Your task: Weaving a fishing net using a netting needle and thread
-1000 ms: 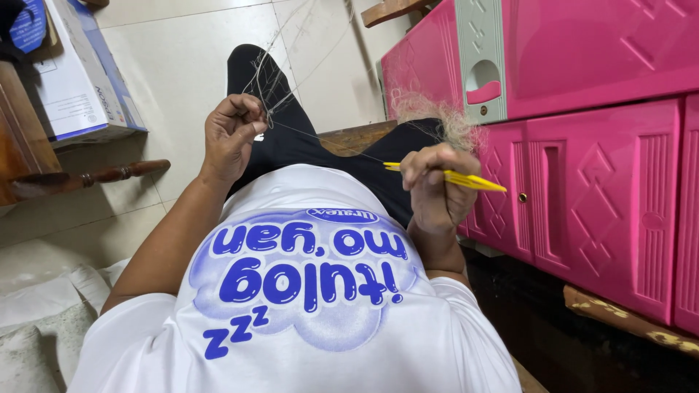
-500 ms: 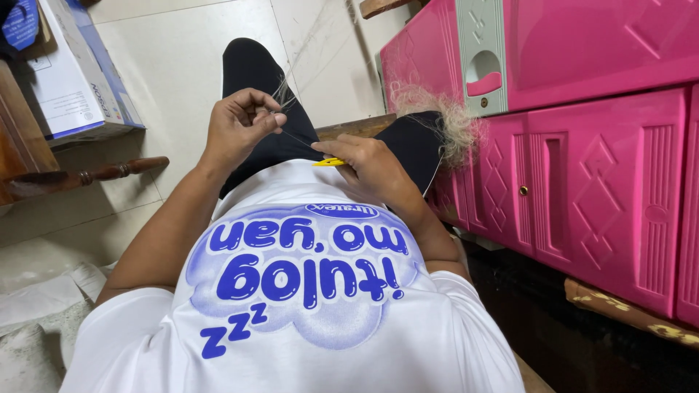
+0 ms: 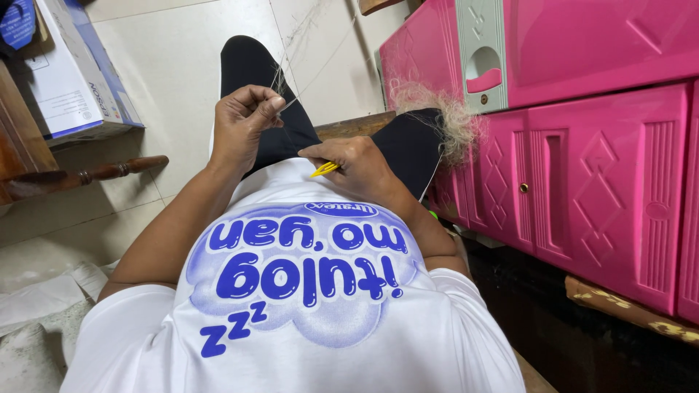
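Over the lap, above the black trousers [image 3: 266, 138], the left hand [image 3: 244, 124] is closed, thumb and forefinger pinching a bundle of fine pale strands [image 3: 285, 91] that fan upward. The right hand [image 3: 357, 164] lies against the white shirt [image 3: 306, 306], fingers curled round a yellow needle-like tool [image 3: 324, 169], tip toward the left hand. A tuft of pale fibre [image 3: 444, 116] hangs by the pink cabinet [image 3: 582, 167]. Risk, as judged: strands so thin could slip the pinch or tangle if tension slackens.

White rectangular cardboard box with blue side panels [image 3: 73, 69] on the tiled floor [image 3: 182, 65] at upper left, small printed labels on its faces
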